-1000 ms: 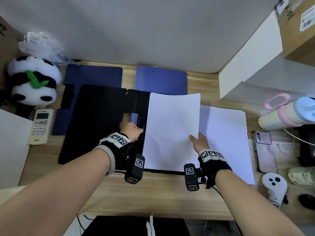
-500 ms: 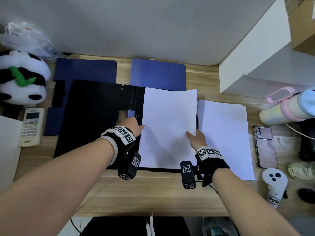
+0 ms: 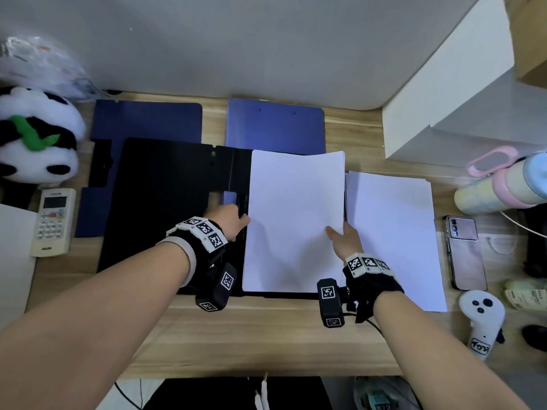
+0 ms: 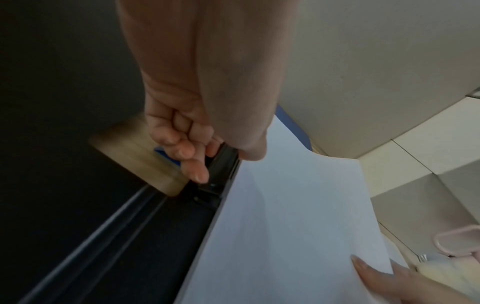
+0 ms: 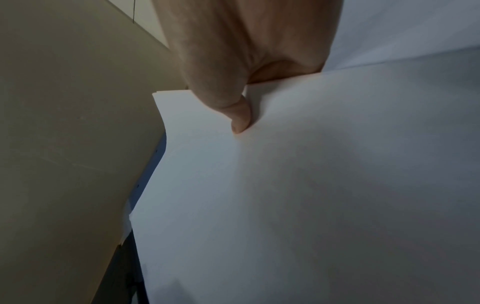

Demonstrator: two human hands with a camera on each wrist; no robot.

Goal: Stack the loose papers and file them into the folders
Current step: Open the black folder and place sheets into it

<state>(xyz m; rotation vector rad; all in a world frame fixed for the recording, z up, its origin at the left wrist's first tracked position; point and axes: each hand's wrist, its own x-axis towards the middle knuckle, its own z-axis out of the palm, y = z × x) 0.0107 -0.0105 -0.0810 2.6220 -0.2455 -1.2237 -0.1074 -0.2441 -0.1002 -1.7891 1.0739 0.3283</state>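
- Nearest me, the right hand (image 3: pixel 344 239) pinched the right edge of a sheaf of white paper (image 3: pixel 296 220), thumb on top in the right wrist view, the other fingers hidden beneath.
- Compared with a second earlier, the sheaf had slid leftward and squared up over the right half of the open black folder (image 3: pixel 165 208); its left edge now lay against the spine clip (image 3: pixel 242 202), though the far end was still bowed upward. I judged the filing step nearly complete, with clamping left to do.
- The left hand (image 3: pixel 228 221) had its fingers curled at that clip, touching or working it; whether it truly gripped the lever I could not tell.
- Just beside the folder on the right lay a second pile of loose paper (image 3: pixel 390 238), flat on the wooden desk (image 3: pixel 266 341) and unfiled.
- Farther back, two blue folders: the one behind the sheaf (image 3: pixel 275 125) lay closed, while the left one (image 3: pixel 145 122) sat partly under the black folder; no contents showed in either.
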